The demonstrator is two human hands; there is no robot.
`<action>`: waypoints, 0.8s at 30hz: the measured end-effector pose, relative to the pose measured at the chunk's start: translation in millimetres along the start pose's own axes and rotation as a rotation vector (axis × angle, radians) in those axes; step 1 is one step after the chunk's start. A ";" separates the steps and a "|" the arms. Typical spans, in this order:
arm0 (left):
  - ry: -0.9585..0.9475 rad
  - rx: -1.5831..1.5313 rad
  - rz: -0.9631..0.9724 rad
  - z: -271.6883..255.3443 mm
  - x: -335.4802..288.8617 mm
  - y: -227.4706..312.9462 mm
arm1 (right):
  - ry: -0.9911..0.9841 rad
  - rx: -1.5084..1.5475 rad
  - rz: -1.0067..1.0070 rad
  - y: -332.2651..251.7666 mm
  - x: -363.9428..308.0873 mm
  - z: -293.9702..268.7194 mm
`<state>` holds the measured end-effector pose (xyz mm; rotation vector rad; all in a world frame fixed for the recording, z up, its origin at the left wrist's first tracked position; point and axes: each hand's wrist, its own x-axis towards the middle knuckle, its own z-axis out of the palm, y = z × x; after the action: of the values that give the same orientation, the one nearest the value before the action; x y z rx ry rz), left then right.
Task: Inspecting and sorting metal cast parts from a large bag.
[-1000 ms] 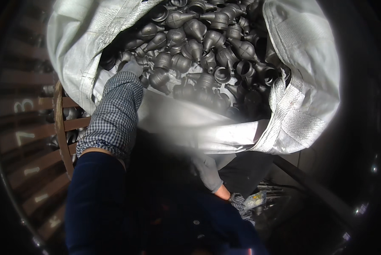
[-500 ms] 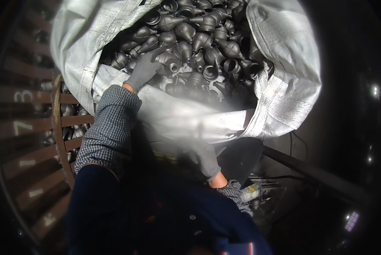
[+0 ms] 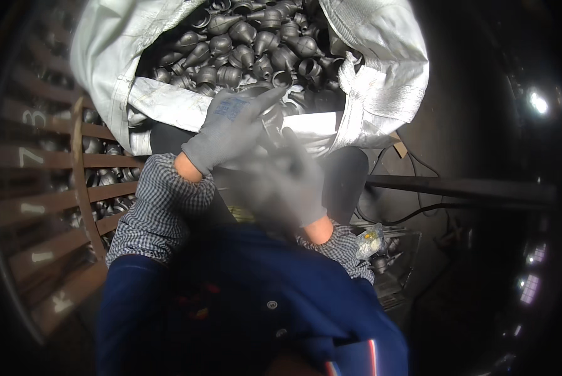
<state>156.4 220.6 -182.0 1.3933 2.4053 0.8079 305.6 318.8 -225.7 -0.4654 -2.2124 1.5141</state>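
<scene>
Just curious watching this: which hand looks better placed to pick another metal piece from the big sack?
Probably the left hand: its fingers reach over the sack's rim, close to the metal pieces. The blurred right hand sits lower, outside.

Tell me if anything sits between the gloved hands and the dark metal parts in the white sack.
Nothing visible does. The left hand is raised at the near rim of the white sack, fingertips right by the nearest metal parts. The right hand, blurred, is just below that rim.

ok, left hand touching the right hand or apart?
Cannot tell. In the head view the gloved left hand overlaps the blurred right hand above the sack; neither contact nor gap shows plainly.
</scene>
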 end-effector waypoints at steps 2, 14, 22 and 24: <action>0.097 0.055 0.099 -3.9 -5.8 9.1 | 0.006 -0.030 0.015 -7.3 -0.1 -3.6; 0.246 -0.961 -0.110 -2.4 -38.1 -14.5 | 0.075 0.165 0.129 -30.5 -7.9 -27.1; 0.306 -2.150 -0.555 72.5 -73.0 -32.4 | 0.192 0.314 0.228 -34.5 -14.8 -22.5; 0.208 -2.173 -0.380 83.1 -70.8 -26.3 | 0.191 0.274 0.191 -37.2 -17.6 -13.9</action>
<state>212.6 178.0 -269.3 -0.1101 0.5173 2.1499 326.3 308.1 -189.1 -0.7160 -1.8245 1.7585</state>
